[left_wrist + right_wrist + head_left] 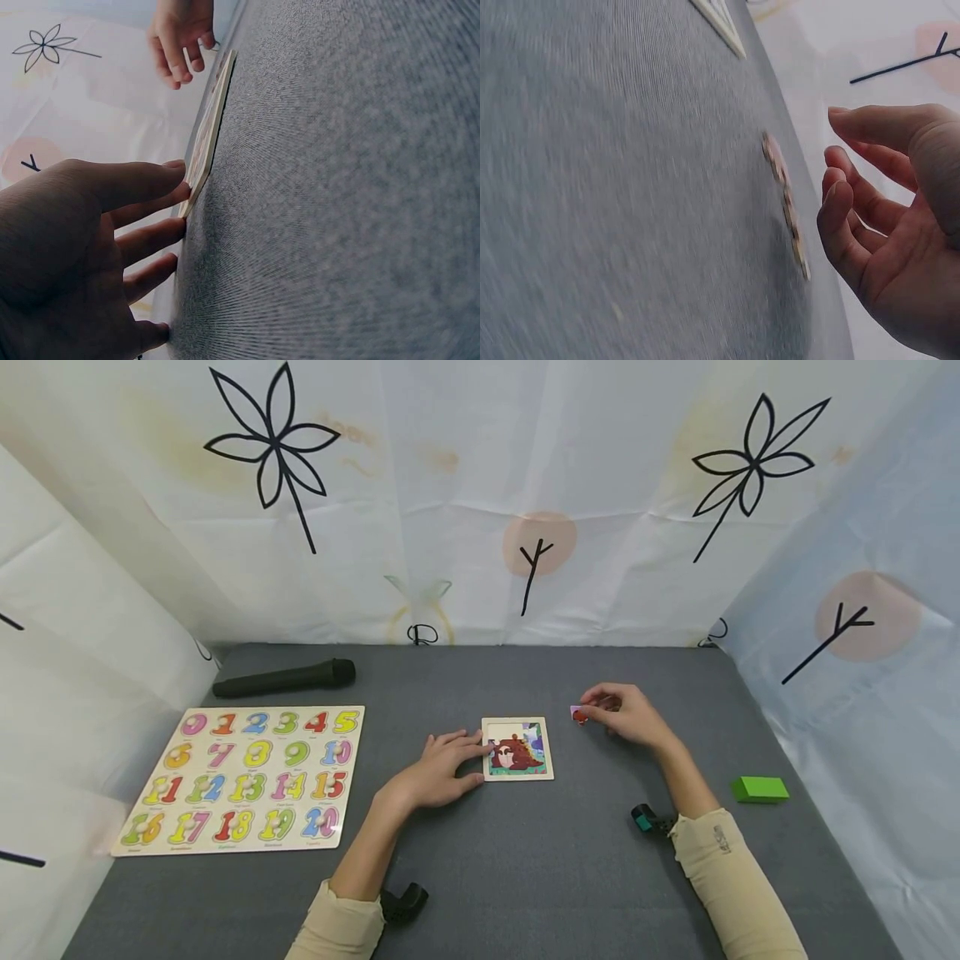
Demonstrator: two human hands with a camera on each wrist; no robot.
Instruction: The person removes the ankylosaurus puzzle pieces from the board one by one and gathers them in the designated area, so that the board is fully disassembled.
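Observation:
A small square jigsaw puzzle [517, 752] in a pale wooden frame lies mid-table. It shows a spiky reddish-brown animal, and bare pale wood shows in the upper part. My left hand [438, 772] rests at its left side with fingers spread, index fingertip on the picture and thumb by the lower left corner. Over to the right, my right hand [626, 714] hovers with loosely bent fingers beside a small red and purple puzzle piece [577, 715]. In the right wrist view, a row of loose puzzle pieces [791, 217] lies on the table, apart from my thumb and fingers.
On the left lies a wooden number board [247, 781] with knobbed numerals, and behind it a black microphone [285, 679]. A green block [760, 789] sits at the right. White printed cloth [465, 460] walls in the grey table [525, 877].

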